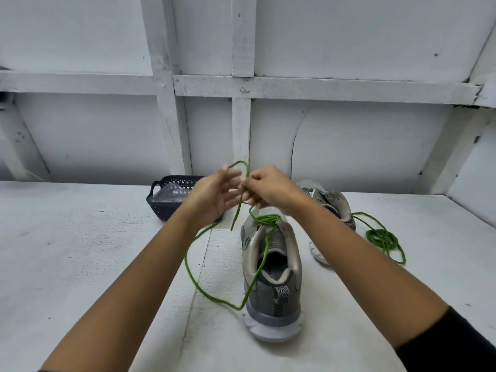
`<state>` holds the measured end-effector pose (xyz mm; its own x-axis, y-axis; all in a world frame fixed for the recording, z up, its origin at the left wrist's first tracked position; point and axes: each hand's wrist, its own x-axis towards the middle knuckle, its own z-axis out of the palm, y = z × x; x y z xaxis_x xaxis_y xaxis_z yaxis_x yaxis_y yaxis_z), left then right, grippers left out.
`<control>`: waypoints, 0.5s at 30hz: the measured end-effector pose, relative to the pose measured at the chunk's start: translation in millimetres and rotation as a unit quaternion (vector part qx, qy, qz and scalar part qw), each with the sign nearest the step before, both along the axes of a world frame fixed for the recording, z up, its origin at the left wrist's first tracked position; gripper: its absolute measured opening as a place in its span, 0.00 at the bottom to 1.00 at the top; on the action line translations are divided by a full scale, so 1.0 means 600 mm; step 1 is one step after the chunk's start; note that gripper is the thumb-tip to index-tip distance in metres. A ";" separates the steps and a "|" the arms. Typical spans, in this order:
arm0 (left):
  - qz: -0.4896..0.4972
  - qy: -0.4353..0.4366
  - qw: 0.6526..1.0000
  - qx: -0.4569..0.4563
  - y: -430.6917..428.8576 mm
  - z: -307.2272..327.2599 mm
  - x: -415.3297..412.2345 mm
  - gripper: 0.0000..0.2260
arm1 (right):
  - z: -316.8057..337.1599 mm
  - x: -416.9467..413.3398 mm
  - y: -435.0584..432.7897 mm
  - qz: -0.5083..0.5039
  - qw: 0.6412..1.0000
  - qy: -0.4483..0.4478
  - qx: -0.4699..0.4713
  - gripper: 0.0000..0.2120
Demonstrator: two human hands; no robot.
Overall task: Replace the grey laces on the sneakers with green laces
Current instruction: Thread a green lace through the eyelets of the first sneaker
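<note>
Right hand [268, 187] pinches green lace [193, 275], left hand [214, 196] blurred, grip unclear

Lighting: bright, cool, even, diffuse. Shadows: faint and soft-edged on the table [80, 251], beside the shoe [273, 291] and basket [161, 208]. Blur: left hand [214, 197] fingers smeared, right hand [268, 189] and green lace [188, 264] slightly soft. Distortion: wall beams [322, 88] bow and splay toward the picture's edges.

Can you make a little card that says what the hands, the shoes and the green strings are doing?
Near grey mesh sneaker: thin green shoelace partly threaded
Right hand: pinches that lace above the sneaker
Left hand: at the same lace, grip unclear
Far grey sneaker: on the white table, beside a coiled green lace
Dark plastic basket: behind the left hand
</note>
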<state>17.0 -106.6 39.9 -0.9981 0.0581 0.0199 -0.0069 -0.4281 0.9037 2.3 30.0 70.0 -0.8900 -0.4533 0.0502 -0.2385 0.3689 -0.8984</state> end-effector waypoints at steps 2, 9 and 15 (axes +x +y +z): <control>-0.039 -0.010 0.998 -0.050 0.003 -0.025 0.013 0.13 | 0.020 -0.012 0.001 -0.012 1.000 0.016 -0.012 0.15; -0.076 0.012 0.995 -0.069 0.005 -0.058 0.033 0.10 | 0.027 -0.037 -0.003 -0.029 0.999 0.014 0.016 0.15; -0.060 -0.004 0.991 -0.123 -0.002 -0.073 0.033 0.09 | -0.007 -0.032 0.014 -0.014 0.994 0.021 0.111 0.12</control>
<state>36.9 -108.1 -3.6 -0.9837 0.1792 -0.0173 -0.0518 -0.1897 0.9805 -16.6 38.1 65.7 -0.9013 -0.4330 -0.0100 -0.2620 0.5634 -0.7835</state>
